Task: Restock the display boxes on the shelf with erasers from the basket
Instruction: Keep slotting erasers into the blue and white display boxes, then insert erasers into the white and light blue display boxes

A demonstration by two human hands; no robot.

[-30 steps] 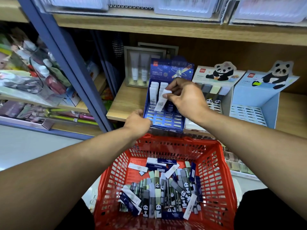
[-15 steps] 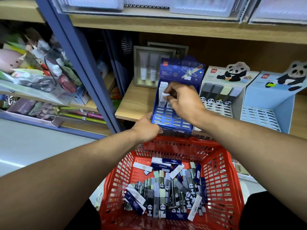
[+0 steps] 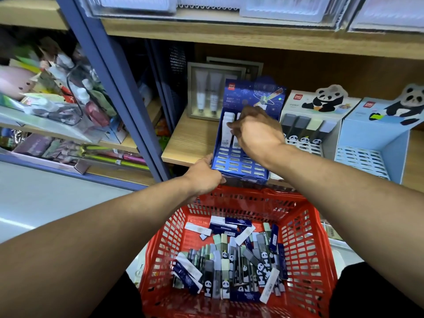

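Two white erasers (image 3: 227, 128) were seen standing in the blue display box (image 3: 241, 166) at frame centre, the second just pressed in by the right hand (image 3: 257, 131), fingers curled on it, left hand (image 3: 204, 177) gripping the box's corner, many erasers left in the red basket (image 3: 305, 226) below.

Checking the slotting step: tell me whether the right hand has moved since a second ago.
Yes. The right hand went further up the blue display box, toward its back card.

Hands (image 3: 258, 131) at blue display box (image 3: 241, 164)
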